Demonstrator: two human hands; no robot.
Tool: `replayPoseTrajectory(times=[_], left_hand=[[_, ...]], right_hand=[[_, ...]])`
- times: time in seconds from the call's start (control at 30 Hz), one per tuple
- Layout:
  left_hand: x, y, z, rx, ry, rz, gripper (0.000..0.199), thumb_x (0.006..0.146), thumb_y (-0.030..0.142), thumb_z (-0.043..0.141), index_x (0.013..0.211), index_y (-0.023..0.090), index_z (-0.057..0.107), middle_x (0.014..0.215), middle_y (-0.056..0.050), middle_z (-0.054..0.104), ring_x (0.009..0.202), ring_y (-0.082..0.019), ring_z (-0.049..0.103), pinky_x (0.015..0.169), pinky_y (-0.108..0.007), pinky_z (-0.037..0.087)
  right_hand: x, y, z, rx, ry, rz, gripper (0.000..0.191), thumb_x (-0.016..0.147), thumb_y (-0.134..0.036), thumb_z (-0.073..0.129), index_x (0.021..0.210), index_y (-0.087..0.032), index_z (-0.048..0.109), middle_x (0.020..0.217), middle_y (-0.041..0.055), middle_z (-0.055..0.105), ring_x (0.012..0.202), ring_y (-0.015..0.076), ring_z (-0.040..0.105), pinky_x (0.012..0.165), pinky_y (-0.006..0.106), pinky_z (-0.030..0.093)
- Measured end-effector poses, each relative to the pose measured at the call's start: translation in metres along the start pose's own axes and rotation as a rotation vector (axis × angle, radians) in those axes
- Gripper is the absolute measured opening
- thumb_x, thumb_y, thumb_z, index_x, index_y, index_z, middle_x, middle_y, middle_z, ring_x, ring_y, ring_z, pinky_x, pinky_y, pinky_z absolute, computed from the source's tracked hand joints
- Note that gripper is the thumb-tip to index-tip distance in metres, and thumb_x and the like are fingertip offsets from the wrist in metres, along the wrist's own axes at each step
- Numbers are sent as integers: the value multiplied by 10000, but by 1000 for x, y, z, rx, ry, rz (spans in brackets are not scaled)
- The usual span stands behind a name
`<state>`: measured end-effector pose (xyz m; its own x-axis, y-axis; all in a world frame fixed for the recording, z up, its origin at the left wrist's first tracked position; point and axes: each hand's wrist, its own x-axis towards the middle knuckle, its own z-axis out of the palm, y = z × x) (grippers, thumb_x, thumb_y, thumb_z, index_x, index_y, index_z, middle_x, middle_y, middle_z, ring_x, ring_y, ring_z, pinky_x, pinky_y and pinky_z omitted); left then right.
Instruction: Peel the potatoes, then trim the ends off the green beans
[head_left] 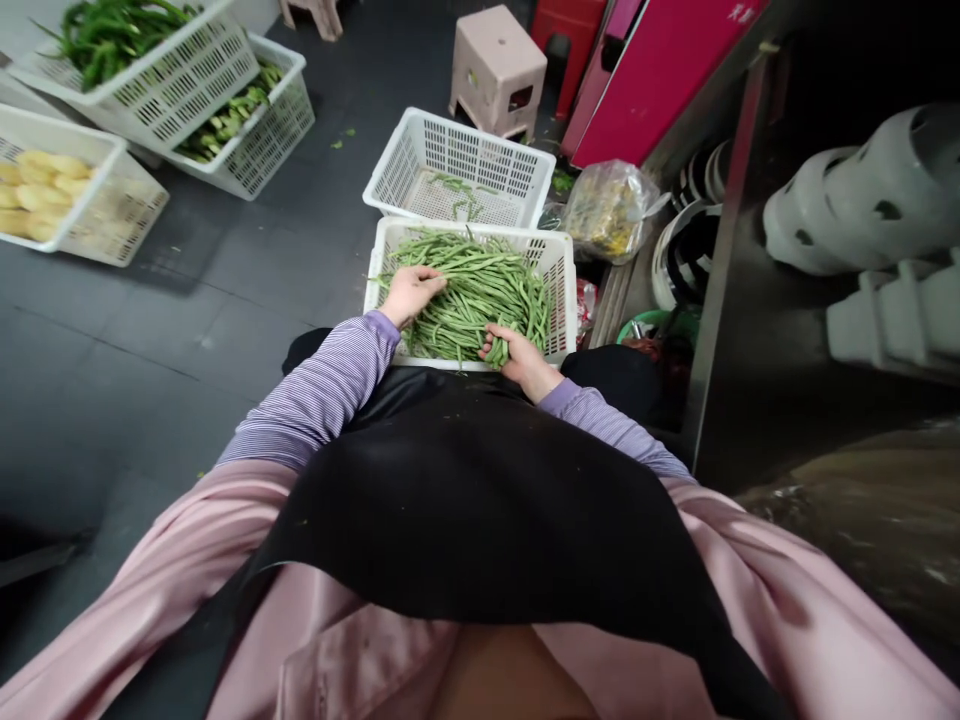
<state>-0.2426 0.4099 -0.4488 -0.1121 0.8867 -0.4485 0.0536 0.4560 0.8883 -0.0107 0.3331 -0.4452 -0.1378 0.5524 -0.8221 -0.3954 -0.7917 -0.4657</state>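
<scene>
Long green beans fill a white plastic basket just in front of my lap. My left hand is over the left part of the pile, with thumb and fingertips pinched on a green bean. Near the front right of the same basket, my right hand is wrapped round a small bunch of green beans, whose ends show past the fingers. A second white basket stands right behind, with a few loose beans on its bottom.
To the left are baskets of potatoes and green vegetables. A pink stool stands behind. At right are a clear plastic bag, a green basin and a metal shelf edge with grey containers.
</scene>
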Motion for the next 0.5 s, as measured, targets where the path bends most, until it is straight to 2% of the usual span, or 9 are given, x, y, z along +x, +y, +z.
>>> replayPoseTrajectory(times=[0.1, 0.17, 0.27, 0.37, 0.5], left_hand=[[-23, 10, 13, -37, -109, 13, 361, 867, 255, 1104, 772, 201, 760, 649, 30, 684, 612, -116, 538, 626, -227, 448], [-43, 11, 23, -26, -214, 55, 306, 884, 282, 1098, 823, 189, 813, 691, 15, 741, 650, -132, 625, 660, -226, 505], [-64, 8, 28, -28, -300, 94, 216, 921, 262, 1067, 950, 179, 870, 787, 5, 821, 734, -147, 731, 721, -213, 583], [-69, 8, 21, -60, -369, 17, 174, 994, 207, 1011, 994, 174, 840, 791, 0, 811, 614, -113, 664, 625, -204, 557], [-68, 10, 13, -26, -447, -33, 211, 1033, 164, 970, 920, 184, 792, 712, 23, 732, 506, -84, 562, 512, -184, 475]], right_hand=[[1, -11, 22, 15, 26, -74, 276, 1075, -221, 1021, 1015, -252, 753, 660, -119, 617, 552, 114, 639, 623, 222, 651], [2, -20, 33, 22, -11, -123, 276, 1080, -242, 1033, 1031, -255, 761, 673, -121, 612, 558, 108, 620, 607, 212, 623], [1, -33, 39, 14, 8, -218, 387, 1090, -221, 1027, 941, -268, 673, 673, -110, 596, 559, 109, 584, 582, 214, 580], [-7, -42, 37, -14, 66, -332, 498, 1113, -241, 1027, 897, -288, 581, 672, -109, 562, 573, 117, 554, 589, 221, 560], [-17, -46, 32, -53, 63, -365, 529, 1115, -298, 1048, 906, -300, 562, 685, -98, 565, 610, 143, 580, 638, 255, 594]])
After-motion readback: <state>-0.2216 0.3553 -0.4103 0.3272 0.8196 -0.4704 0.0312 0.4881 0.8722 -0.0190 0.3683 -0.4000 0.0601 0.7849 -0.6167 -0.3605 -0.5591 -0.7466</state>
